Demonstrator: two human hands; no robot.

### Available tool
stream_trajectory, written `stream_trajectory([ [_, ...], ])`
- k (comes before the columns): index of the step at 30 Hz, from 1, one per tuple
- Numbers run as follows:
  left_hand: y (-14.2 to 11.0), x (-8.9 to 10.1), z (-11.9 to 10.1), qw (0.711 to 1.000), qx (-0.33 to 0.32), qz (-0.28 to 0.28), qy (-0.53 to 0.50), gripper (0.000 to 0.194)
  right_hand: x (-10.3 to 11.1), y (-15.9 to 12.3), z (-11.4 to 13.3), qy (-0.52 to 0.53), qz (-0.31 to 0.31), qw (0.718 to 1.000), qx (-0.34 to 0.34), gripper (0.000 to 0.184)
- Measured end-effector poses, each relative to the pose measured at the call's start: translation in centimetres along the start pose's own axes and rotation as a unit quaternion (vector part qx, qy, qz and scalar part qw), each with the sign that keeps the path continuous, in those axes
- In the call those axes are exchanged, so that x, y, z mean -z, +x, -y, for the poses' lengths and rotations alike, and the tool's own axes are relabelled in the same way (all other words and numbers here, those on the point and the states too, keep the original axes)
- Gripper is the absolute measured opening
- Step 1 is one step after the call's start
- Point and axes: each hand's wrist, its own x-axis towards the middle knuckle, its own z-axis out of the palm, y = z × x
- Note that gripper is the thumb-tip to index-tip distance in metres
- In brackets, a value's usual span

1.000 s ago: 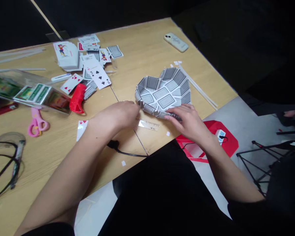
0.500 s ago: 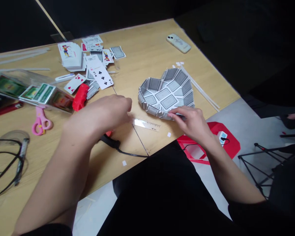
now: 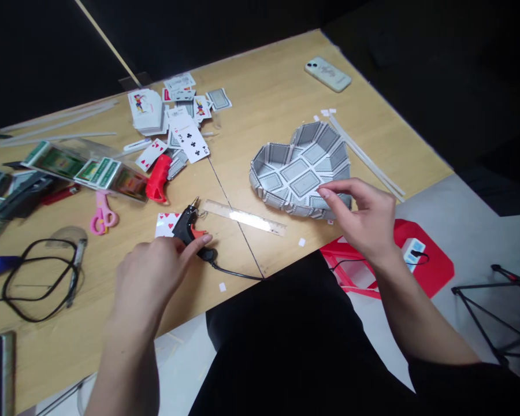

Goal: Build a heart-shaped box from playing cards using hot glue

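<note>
My left hand [image 3: 156,266] is beside the black hot glue gun [image 3: 185,225] with the orange trigger. Its thumb stretches out over the handle's lower end, while its other fingers are mostly hidden. The gun lies on the table, nozzle pointing away, partly over a hearts playing card [image 3: 167,222]. Thumb and forefinger of my right hand [image 3: 364,216] are pinched together above the near rim of a heart-shaped tray [image 3: 301,176] made of grey-backed playing cards. Whatever is in that pinch is too small to make out. A clear ruler [image 3: 255,221] lies between gun and tray.
Loose playing cards [image 3: 190,138] and a card stack [image 3: 147,112] lie at the back. Left are a red-handled tool [image 3: 158,179], pink scissors [image 3: 101,214], a clear box of card packs [image 3: 86,170] and a coiled black cable [image 3: 8,283]. White strips [image 3: 368,156] and a phone [image 3: 328,74] lie right.
My left hand has come back toward me and down beside the glue gun, which now shows. My right hand has lifted from the tray's outer rim, still pinched. The view has shifted left.
</note>
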Motion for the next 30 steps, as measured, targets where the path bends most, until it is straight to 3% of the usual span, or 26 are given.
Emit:
stream_trajectory([
  [8,-0.6,-1.6,-1.6,0.987,0.120,-0.024,-0.107,0.070,0.4,-0.6,0.2,0.056,-0.002,0.998,0.007,0.009],
  [15,-1.3,-3.2,-0.6,0.952,0.134,-0.087,-0.260,0.052,0.8,-0.9,0.0,0.042,0.019,0.999,0.007,0.010],
  [17,-1.4,-3.8,-0.2,0.907,0.140,-0.089,-0.387,0.048,0.8,-1.0,0.0,0.046,0.032,0.998,0.011,0.011],
  [21,-1.5,-4.2,-0.4,0.748,0.115,-0.113,-0.643,0.047,0.9,-1.2,0.0,0.054,0.044,0.997,0.017,0.010],
  [23,-1.4,-4.0,-0.8,0.694,0.093,-0.129,-0.702,0.044,0.8,-1.2,0.1,0.052,0.041,0.998,0.021,0.009],
  [30,-1.3,-2.2,-2.5,0.596,0.016,-0.074,-0.799,0.028,0.9,-1.0,0.3,0.038,0.055,0.997,0.034,0.005],
])
